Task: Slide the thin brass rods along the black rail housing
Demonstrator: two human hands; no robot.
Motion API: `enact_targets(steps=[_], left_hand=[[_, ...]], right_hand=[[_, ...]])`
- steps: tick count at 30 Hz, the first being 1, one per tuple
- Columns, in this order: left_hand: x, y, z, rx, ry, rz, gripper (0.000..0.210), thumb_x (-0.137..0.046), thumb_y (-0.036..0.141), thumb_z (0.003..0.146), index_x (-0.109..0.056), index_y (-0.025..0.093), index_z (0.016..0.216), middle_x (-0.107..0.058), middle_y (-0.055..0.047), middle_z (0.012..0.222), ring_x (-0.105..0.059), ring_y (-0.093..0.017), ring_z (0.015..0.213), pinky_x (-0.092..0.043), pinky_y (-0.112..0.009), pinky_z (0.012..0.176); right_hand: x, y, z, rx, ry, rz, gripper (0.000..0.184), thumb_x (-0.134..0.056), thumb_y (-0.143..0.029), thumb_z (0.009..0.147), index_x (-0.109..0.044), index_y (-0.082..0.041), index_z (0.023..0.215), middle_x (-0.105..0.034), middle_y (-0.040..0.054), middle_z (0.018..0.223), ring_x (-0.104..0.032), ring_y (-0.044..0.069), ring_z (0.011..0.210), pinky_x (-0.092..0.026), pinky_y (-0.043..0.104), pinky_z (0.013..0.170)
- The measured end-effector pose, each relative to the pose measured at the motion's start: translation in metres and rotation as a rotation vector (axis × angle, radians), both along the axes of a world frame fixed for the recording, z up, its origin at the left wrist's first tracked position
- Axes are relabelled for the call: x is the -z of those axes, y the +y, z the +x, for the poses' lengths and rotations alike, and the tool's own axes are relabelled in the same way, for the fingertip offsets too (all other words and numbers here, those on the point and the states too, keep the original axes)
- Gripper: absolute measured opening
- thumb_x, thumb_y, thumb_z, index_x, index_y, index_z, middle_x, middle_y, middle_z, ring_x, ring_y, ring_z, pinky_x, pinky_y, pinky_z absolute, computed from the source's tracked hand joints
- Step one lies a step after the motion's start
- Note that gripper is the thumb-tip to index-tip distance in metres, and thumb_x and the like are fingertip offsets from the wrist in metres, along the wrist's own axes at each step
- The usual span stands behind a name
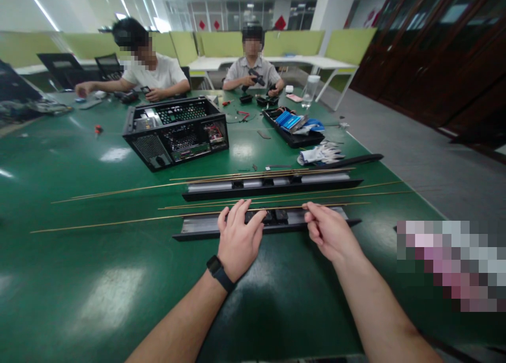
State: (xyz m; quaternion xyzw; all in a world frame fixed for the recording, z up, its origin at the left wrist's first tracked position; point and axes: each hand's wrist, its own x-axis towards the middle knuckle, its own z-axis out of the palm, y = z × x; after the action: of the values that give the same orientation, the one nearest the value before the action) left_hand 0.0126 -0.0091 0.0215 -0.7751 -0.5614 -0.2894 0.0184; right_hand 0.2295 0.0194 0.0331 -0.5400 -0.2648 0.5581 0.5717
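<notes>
My left hand [239,242], with a dark watch on its wrist, lies fingers spread over the near black-edged metal rail [200,225]. Thumb and forefinger of my right hand [330,230] are pinched on a thin brass-coloured rod [98,224]. This rod runs along the near rail, passes by the left fingertips and sticks out far to the left. Black blocks [281,215] sit in the rail's channel between my hands. Just beyond, a second metal rail [213,187] lies parallel, with more thin rods [130,188] on and beside it.
Beyond the rails stand an open black computer case [177,134] and a black tray [302,137] holding blue parts. White work gloves [322,155] lie near the table's right side. Red-handled pliers [243,115] are farther back. Two co-workers [156,70] sit across the green table [98,289].
</notes>
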Motion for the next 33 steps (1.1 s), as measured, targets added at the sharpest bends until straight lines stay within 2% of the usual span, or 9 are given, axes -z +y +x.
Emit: enact_targets(steps=[11,21,29,33], left_hand=[[-0.0002,-0.0007,-0.0008,0.002,0.003,-0.004,0.03,-0.052,0.028,0.096,-0.064,0.036,0.123,-0.053,-0.008,0.144,-0.041,-0.026,0.141,-0.022,-0.054,0.116],[-0.0004,0.0,0.0001,-0.003,-0.006,0.007,0.031,-0.054,0.027,0.095,-0.065,0.035,0.122,-0.054,-0.009,0.143,-0.042,-0.027,0.14,-0.023,-0.054,0.115],[0.0008,-0.0002,-0.0005,0.001,-0.005,-0.001,0.03,-0.052,0.028,0.096,-0.064,0.035,0.123,-0.053,-0.009,0.144,-0.04,-0.026,0.141,-0.022,-0.053,0.116],[0.0011,0.0,-0.0002,0.001,-0.01,0.007,0.03,-0.053,0.027,0.096,-0.065,0.035,0.122,-0.054,-0.009,0.143,-0.041,-0.027,0.141,-0.022,-0.053,0.116]], right_hand=[[-0.0031,0.0,0.0023,0.112,0.035,-0.012,0.017,-0.074,-0.028,0.08,-0.065,-0.015,0.084,-0.056,-0.0029,0.055,-0.037,0.005,0.03,-0.022,0.014,0.022],[-0.0012,-0.0007,-0.0007,-0.002,-0.04,-0.004,0.027,-0.076,-0.036,0.078,-0.067,-0.013,0.089,-0.061,-0.0007,0.059,-0.037,0.004,0.028,-0.019,0.015,0.022],[0.0001,0.0008,0.0038,0.088,0.023,-0.006,0.017,-0.073,-0.029,0.081,-0.063,-0.015,0.083,-0.057,-0.0028,0.056,-0.037,0.005,0.029,-0.022,0.014,0.022],[-0.0014,0.0006,0.0039,0.095,0.023,-0.003,0.018,-0.072,-0.03,0.082,-0.063,-0.015,0.084,-0.058,-0.0025,0.056,-0.037,0.005,0.029,-0.022,0.014,0.022]])
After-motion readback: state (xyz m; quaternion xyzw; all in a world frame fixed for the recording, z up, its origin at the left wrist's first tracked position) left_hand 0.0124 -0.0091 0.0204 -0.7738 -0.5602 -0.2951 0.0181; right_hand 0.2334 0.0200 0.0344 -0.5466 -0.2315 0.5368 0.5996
